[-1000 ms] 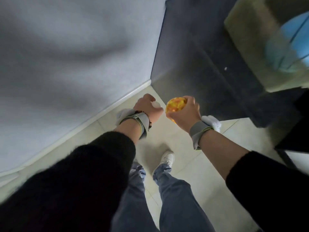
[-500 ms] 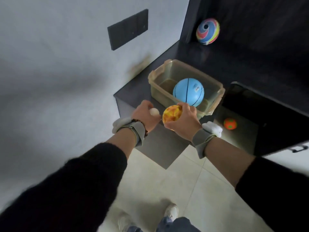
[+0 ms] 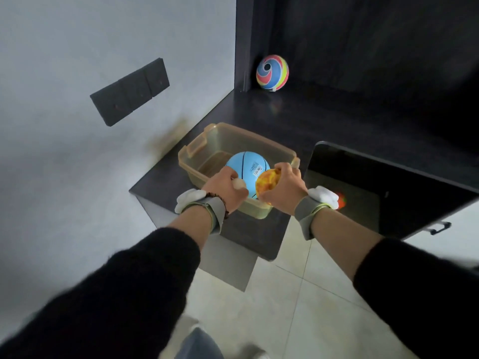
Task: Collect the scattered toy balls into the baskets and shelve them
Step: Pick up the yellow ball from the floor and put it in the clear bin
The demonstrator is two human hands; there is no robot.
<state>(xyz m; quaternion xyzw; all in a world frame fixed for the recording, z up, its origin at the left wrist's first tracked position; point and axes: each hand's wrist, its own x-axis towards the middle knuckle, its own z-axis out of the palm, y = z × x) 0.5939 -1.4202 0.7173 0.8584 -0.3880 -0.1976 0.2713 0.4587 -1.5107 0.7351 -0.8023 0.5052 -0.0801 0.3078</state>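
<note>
Both hands, left (image 3: 225,186) and right (image 3: 285,186), extended forward, fingers curled closed.

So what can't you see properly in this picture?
All from the head view:
- small white ball: mostly hidden inside the left hand.
- orange ball: its far side is covered by the right hand.
- blue ball: its lower part is hidden behind both hands.
- small orange-red ball: partly behind the right wristband, dim.

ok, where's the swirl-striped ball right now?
Head view, upper centre: the swirl-striped ball sits in the dark shelf's back left corner, behind the translucent bin.
</note>
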